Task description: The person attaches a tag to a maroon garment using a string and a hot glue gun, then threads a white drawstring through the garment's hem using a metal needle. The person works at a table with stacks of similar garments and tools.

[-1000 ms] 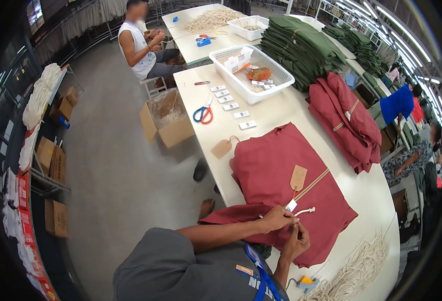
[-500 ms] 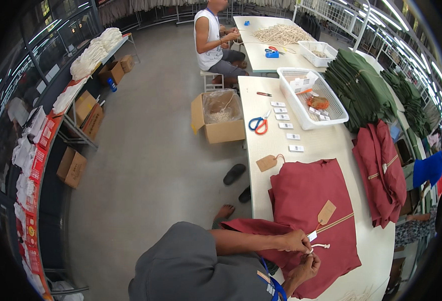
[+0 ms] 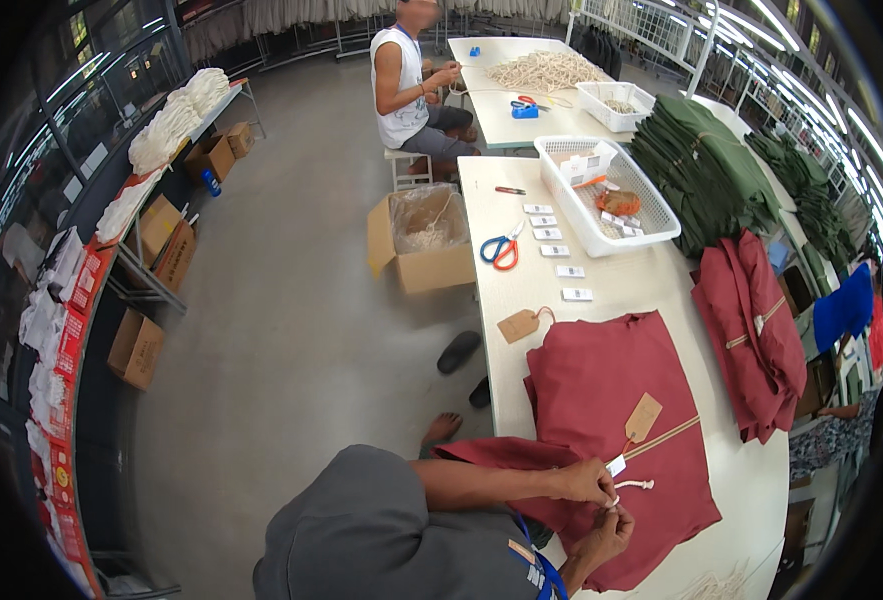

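Note:
A dark red folded garment lies on the near end of the white table, with tan stripes and a brown paper tag on a string. Over it, my left hand pinches a white cord whose knotted end sticks out to the right. From below, my right hand closes its fingertips on the same cord, close against the left. Beside my left fingers shows a small white label. The exact part between the fingertips is mostly hidden.
Further up the table are another brown tag, several white labels, scissors and a white basket. More red garments and green ones lie at the right. A person sits beyond an open carton.
The whole view has shifted slightly, so the table and things on it appear a little further left. Both hands stay together on the cord with hardly any movement.

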`<state>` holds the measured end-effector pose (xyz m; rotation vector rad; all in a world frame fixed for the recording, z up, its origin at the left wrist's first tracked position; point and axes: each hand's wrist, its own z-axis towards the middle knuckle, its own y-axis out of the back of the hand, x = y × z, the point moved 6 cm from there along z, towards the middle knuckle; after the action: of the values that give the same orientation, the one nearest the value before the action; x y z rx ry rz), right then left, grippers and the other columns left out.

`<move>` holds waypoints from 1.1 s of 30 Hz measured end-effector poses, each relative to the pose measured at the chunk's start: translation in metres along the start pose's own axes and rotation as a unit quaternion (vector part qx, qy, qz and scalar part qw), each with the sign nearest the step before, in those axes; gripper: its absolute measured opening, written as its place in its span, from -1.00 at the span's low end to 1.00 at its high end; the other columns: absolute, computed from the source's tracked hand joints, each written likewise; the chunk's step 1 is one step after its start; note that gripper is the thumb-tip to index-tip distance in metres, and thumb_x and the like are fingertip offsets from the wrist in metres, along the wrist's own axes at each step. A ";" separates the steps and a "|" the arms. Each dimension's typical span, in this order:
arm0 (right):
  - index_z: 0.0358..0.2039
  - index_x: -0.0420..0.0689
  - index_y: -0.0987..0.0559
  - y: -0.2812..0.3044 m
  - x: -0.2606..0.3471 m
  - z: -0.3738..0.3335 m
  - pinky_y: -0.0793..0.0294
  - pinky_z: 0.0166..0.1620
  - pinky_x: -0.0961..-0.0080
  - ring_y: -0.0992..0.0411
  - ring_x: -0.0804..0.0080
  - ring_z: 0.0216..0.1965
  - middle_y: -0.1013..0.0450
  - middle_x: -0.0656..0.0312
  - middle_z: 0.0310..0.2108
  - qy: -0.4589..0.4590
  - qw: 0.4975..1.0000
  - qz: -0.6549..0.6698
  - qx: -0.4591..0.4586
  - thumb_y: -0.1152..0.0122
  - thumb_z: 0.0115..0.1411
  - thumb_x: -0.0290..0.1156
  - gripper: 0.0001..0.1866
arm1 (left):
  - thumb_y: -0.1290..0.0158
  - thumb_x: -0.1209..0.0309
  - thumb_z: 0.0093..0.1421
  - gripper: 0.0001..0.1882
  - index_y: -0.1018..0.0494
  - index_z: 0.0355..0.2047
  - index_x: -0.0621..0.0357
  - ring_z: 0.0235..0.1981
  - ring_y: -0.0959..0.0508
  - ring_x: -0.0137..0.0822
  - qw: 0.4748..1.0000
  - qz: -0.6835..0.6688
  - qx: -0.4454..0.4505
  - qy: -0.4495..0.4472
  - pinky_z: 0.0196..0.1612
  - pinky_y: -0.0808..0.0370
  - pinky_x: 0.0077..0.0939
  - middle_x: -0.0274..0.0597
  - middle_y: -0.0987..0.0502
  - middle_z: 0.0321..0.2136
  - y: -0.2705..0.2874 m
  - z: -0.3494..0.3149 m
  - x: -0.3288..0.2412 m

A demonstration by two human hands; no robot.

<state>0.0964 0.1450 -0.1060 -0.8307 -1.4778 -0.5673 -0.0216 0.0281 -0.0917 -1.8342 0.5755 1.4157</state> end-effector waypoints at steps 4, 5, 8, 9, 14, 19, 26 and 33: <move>-0.22 -0.30 -0.49 -0.003 0.007 -0.006 -0.55 -0.15 0.60 -0.50 0.47 -0.25 -0.49 0.12 -0.25 -0.013 1.000 0.004 0.012 -0.16 0.30 -0.60 -0.93 | -0.34 0.47 0.01 -0.81 -0.70 -0.35 0.31 -0.47 -0.60 -0.50 1.000 0.019 -0.011 -0.016 -0.39 -0.51 -0.57 -0.19 -0.68 -0.51 0.000 0.005 0.007; -0.23 -0.30 -0.50 -0.005 0.009 -0.006 -0.54 -0.16 0.61 -0.50 0.48 -0.26 -0.49 0.13 -0.26 -0.009 1.000 0.004 0.011 -0.16 0.30 -0.60 -0.94 | -0.34 0.47 0.01 -0.81 -0.70 -0.35 0.31 -0.47 -0.60 -0.50 0.999 0.027 -0.010 -0.020 -0.39 -0.51 -0.56 -0.19 -0.68 -0.51 0.000 0.006 0.006; -0.26 -0.30 -0.52 -0.007 0.014 -0.007 -0.52 -0.21 0.63 -0.49 0.52 -0.30 -0.50 0.17 -0.29 0.001 1.000 0.005 0.005 -0.18 0.29 -0.61 -0.96 | -0.34 0.46 0.03 -0.81 -0.70 -0.34 0.31 -0.45 -0.60 -0.50 1.000 0.023 -0.019 -0.010 -0.37 -0.52 -0.56 -0.18 -0.68 -0.50 -0.001 0.005 0.004; -0.27 -0.29 -0.52 -0.008 0.016 -0.007 -0.51 -0.22 0.63 -0.48 0.53 -0.31 -0.50 0.18 -0.31 0.000 1.000 -0.010 0.004 -0.18 0.28 -0.61 -0.97 | -0.34 0.46 0.04 -0.80 -0.70 -0.33 0.32 -0.45 -0.60 -0.50 1.000 0.012 -0.017 -0.003 -0.36 -0.52 -0.55 -0.18 -0.68 -0.49 -0.002 0.004 0.003; -0.31 -0.28 -0.55 -0.006 0.027 -0.006 -0.47 -0.27 0.64 -0.45 0.56 -0.37 -0.50 0.22 -0.36 0.028 0.999 -0.030 -0.027 -0.21 0.25 -0.62 -0.98 | -0.31 0.49 0.10 -0.78 -0.69 -0.24 0.34 -0.35 -0.62 -0.48 1.000 0.004 0.017 0.021 -0.26 -0.53 -0.56 -0.16 -0.70 -0.38 -0.007 0.006 0.001; -0.32 -0.28 -0.55 -0.004 0.028 -0.008 -0.47 -0.26 0.64 -0.45 0.55 -0.38 -0.51 0.21 -0.37 0.032 0.999 -0.008 -0.033 -0.21 0.23 -0.63 -0.98 | -0.27 0.51 0.16 -0.76 -0.66 -0.16 0.36 -0.26 -0.63 -0.48 0.997 0.025 0.068 0.023 -0.16 -0.56 -0.58 -0.15 -0.70 -0.32 -0.009 0.012 0.001; -0.34 -0.30 -0.57 0.008 0.029 -0.010 -0.46 -0.30 0.64 -0.45 0.55 -0.42 -0.51 0.20 -0.42 0.060 0.996 -0.029 -0.061 -0.20 0.20 -0.67 -0.97 | -0.29 0.48 0.16 -0.76 -0.66 -0.20 0.39 -0.29 -0.64 -0.47 0.996 0.003 0.088 0.009 -0.19 -0.56 -0.58 -0.15 -0.70 -0.34 -0.016 0.016 0.008; -0.31 -0.30 -0.57 0.015 0.039 -0.017 -0.45 -0.34 0.62 -0.43 0.55 -0.44 -0.50 0.20 -0.42 0.104 0.991 -0.052 -0.072 -0.21 0.23 -0.64 -0.97 | -0.29 0.33 0.17 -0.75 -0.69 -0.28 0.30 -0.46 -0.56 -0.55 0.985 0.139 0.096 -0.018 -0.37 -0.47 -0.56 -0.23 -0.68 -0.48 -0.015 0.017 -0.003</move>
<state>0.1206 0.1471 -0.0681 -0.7825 -1.3047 -0.8220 -0.0222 0.0507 -0.0871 -1.6178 0.9452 1.5107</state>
